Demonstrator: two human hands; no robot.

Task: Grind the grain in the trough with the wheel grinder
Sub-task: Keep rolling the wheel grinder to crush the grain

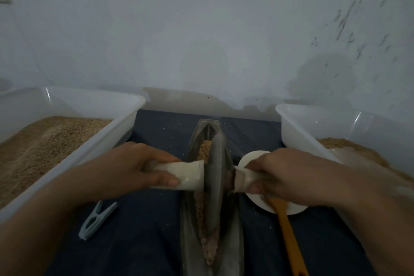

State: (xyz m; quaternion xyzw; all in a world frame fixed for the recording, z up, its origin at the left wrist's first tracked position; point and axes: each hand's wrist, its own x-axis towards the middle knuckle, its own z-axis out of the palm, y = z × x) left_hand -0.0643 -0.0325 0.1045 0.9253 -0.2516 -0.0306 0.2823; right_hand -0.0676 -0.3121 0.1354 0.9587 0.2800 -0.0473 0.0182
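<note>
A long dark metal trough [235,226] runs away from me down the middle of a dark cloth. Brown grain [205,150] lies along its groove, piled beyond the wheel and flattened in front of it. The grey metal wheel grinder [216,177] stands on edge in the groove. A cloth-wrapped axle handle sticks out on each side of it. My left hand [132,166] grips the left handle [190,175], fingers curled over it. My right hand [289,172] grips the right handle [243,180] the same way.
A white plastic tub [125,123] holding grain stands at the left, and another white tub [298,127] with grain at the right. A white dish [291,208] with an orange-handled utensil [289,237] lies right of the trough. A pale clothes peg [96,219] lies at the left. A wall is close behind.
</note>
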